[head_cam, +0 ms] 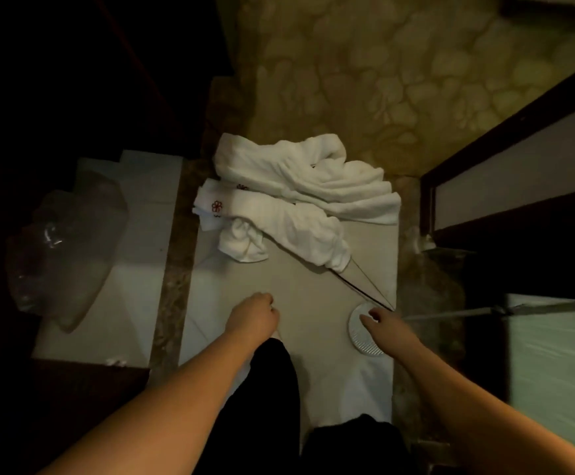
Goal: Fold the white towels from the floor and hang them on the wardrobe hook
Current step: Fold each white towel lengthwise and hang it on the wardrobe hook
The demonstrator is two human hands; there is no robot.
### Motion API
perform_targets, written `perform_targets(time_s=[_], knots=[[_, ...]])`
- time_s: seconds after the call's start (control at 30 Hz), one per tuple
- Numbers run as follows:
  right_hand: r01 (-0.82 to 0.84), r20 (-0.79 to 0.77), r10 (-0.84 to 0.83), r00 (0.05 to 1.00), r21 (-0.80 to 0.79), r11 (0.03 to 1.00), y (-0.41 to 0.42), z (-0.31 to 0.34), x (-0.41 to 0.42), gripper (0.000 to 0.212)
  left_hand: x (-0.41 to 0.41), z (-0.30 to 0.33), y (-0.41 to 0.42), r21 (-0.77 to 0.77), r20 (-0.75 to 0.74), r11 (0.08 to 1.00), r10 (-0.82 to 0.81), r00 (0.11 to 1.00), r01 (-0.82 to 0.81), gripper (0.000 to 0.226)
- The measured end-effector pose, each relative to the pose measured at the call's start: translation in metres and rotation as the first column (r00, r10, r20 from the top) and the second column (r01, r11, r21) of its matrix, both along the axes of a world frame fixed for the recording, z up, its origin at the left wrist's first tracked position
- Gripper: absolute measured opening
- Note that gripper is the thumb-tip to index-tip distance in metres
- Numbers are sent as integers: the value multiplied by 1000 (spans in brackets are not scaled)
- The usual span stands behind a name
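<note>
A heap of crumpled white towels (300, 197) lies on the tiled floor (289, 296) ahead of me; one towel at the heap's left has a small red flower mark (216, 206). My left hand (257, 317) hangs over the tile short of the heap, fingers curled and holding nothing. My right hand (380, 322) hangs to the right, above a round white floor drain, fingers loosely bent and empty. Neither hand touches a towel. No wardrobe hook is in view.
A round white drain cover (361, 337) sits in the floor at the right. A clear plastic bag (63, 255) lies at the left on a pale surface. A dark-framed panel (512, 159) stands at the right. Patterned carpet (399, 70) stretches beyond the towels. My dark trouser legs (262, 406) fill the bottom.
</note>
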State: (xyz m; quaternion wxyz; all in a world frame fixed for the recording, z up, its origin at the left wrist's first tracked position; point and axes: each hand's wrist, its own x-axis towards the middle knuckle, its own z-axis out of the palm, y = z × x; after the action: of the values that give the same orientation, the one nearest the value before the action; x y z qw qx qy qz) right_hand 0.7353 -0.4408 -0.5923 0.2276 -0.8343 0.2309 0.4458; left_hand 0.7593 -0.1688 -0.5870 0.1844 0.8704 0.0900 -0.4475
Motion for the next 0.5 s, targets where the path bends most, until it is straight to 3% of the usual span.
perform_targets(time_s=[0.3, 0.5], knots=[[397, -61, -392, 918, 126, 909, -14, -105, 78, 58, 122, -105, -17, -15, -53, 985, -173, 983, 173, 36], [506, -88, -498, 862, 176, 844, -43, -203, 127, 65, 201, -176, -62, -76, 41, 965, -250, 967, 252, 35]])
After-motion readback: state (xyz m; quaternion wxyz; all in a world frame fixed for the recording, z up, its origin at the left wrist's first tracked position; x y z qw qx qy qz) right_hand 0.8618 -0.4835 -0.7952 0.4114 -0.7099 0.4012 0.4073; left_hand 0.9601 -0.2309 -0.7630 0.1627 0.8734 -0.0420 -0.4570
